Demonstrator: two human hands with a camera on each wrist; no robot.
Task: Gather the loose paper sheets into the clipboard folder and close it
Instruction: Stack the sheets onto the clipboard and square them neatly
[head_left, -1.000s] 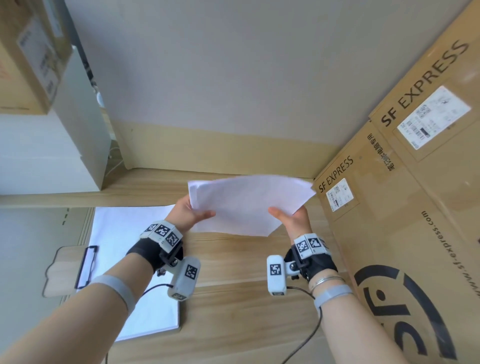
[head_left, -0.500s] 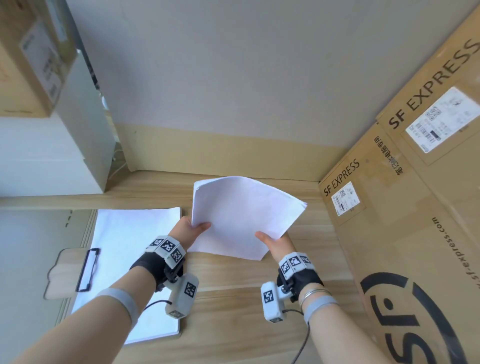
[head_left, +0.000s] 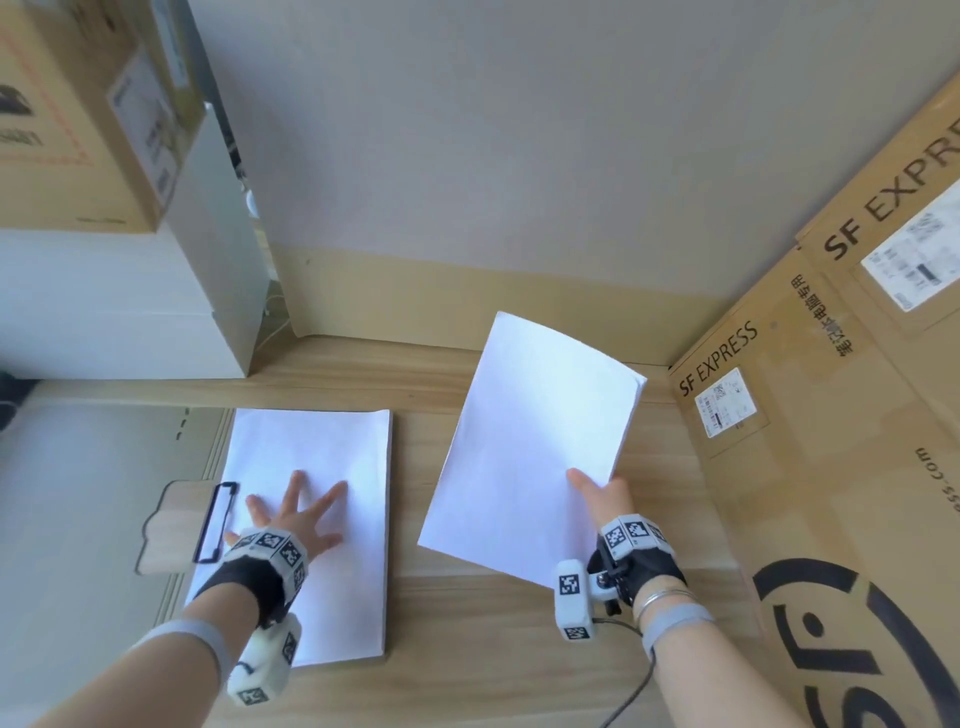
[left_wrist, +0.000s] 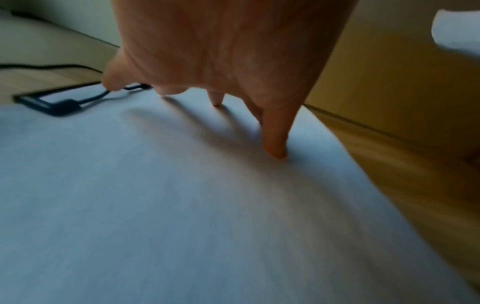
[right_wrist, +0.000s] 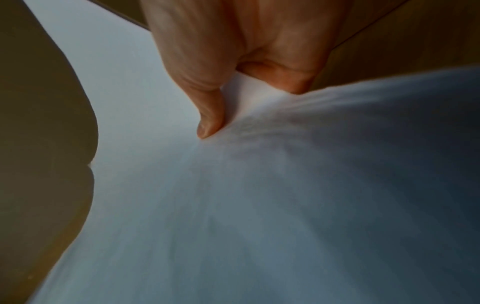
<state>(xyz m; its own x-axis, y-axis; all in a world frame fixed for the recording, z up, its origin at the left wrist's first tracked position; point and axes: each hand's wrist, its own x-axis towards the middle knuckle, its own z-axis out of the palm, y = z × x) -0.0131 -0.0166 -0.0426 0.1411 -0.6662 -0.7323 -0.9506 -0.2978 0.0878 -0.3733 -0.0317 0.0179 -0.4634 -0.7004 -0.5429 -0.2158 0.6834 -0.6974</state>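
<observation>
A wooden clipboard (head_left: 161, 525) with a black wire clip (head_left: 215, 519) lies at the left of the wooden desk, white paper (head_left: 343, 467) lying on it. My left hand (head_left: 293, 512) rests flat on that paper, fingers spread; in the left wrist view its fingertips (left_wrist: 276, 151) touch the paper (left_wrist: 182, 205) beside the clip (left_wrist: 59, 106). My right hand (head_left: 597, 493) pinches a stack of white sheets (head_left: 535, 441) at its lower right corner and holds it tilted above the desk. In the right wrist view the thumb (right_wrist: 210, 117) presses on the stack (right_wrist: 259, 205).
Large SF Express cardboard boxes (head_left: 831, 441) wall off the right side. A white box (head_left: 130, 312) with a cardboard box (head_left: 78, 114) on top stands at the back left. Bare desk wood (head_left: 467, 649) lies between the clipboard and the boxes.
My left hand let go of the stack and moved left and down onto the clipboard paper. The right hand alone now holds the stack, turned more upright and shifted right.
</observation>
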